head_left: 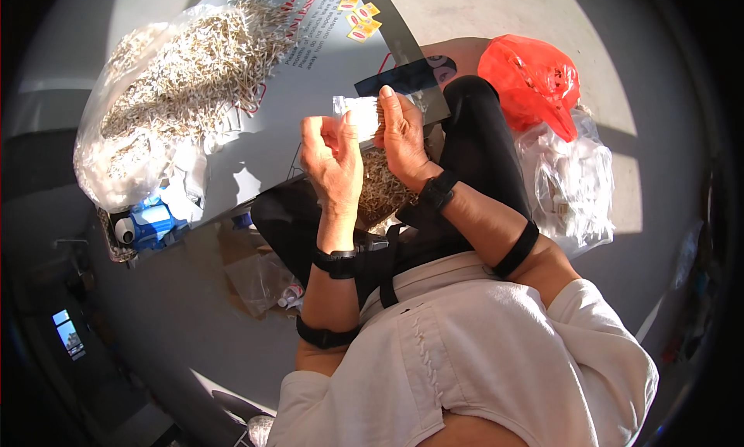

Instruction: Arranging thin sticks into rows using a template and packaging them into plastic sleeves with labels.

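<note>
Both hands hold a small clear bag (361, 115) up in front of me, above the near edge of the table. White tips and brown sticks show through it, like cotton swabs. My left hand (335, 156) grips its left end, thumb in front and fingers curled behind. On the right end, my right hand (404, 137) pinches with its thumb raised along the bag. Below the hands, a heap of loose cotton swabs (380, 185) lies between my legs. A large clear sack (97, 149) spills a big pile of cotton swabs (194, 67) over the table's left side.
Several small yellow-and-white labels (362, 21) lie on the far part of the grey table (232, 164). A blue bottle (153, 222) is at its near left edge. To my right are a red plastic bag (531, 79) and clear plastic bags (570, 183). A cardboard box (240, 265) stands below the table.
</note>
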Available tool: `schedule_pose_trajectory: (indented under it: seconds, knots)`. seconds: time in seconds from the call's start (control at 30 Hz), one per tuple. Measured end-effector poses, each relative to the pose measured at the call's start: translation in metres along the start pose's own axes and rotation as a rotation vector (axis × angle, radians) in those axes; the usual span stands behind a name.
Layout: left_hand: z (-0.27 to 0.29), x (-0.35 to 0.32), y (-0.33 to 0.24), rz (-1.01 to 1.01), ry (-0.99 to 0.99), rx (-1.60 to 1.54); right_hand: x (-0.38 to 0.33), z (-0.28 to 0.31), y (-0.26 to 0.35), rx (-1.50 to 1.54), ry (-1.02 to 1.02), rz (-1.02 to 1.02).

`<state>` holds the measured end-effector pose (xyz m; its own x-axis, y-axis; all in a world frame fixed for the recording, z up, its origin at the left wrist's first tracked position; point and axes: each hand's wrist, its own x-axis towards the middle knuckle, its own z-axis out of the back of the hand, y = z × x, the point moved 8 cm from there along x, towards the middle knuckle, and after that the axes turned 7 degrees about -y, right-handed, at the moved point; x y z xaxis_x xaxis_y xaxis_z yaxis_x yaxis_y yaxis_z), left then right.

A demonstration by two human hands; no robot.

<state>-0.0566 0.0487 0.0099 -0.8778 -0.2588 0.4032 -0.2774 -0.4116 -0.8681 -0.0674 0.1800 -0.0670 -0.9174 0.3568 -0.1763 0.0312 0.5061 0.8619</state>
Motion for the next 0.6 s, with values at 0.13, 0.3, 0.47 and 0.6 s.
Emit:
schedule_pose_trajectory:
  seconds: [0.13, 0.3, 0.47, 0.6]
  knots:
    - [-0.002, 0.012, -0.009, -0.193, 0.135, 0.244, 0.000, 0.004, -0.007, -0.064, -0.001, -0.012]
    - [-0.010, 0.015, -0.001, 0.254, 0.353, -0.303, -0.004, -0.005, -0.026, 0.159, -0.078, -0.368]
    - [-0.013, 0.008, 0.008, 0.538, 0.321, -0.492, 0.004, -0.001, -0.042, 0.262, 0.045, -0.407]
    - [-0.014, 0.005, 0.006, 0.562, 0.252, -0.374, 0.002, 0.000, -0.053, 0.347, 0.139, -0.490]
